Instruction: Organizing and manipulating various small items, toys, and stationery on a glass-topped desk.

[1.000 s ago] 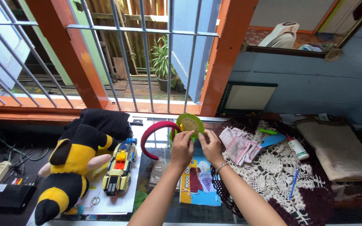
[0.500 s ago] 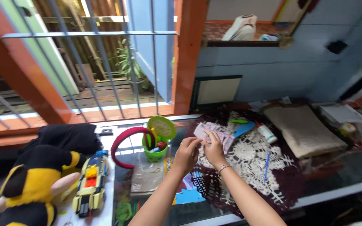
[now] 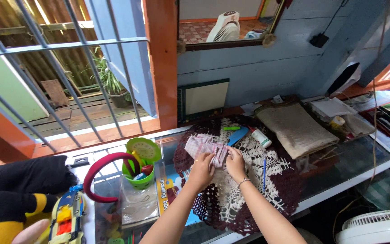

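Both hands (image 3: pixel 217 163) now grip checked cloth (image 3: pixel 204 147).

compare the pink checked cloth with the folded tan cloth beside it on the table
The pink checked cloth is small, rumpled and gripped by the left hand and right hand. The folded tan cloth is larger, plain, flat and untouched. The pink one lies on the crochet doily. Both are fabric.

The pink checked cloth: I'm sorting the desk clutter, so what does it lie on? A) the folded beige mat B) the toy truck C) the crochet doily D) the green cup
C: the pink checked cloth, touched by both hands, lies on the crochet doily.
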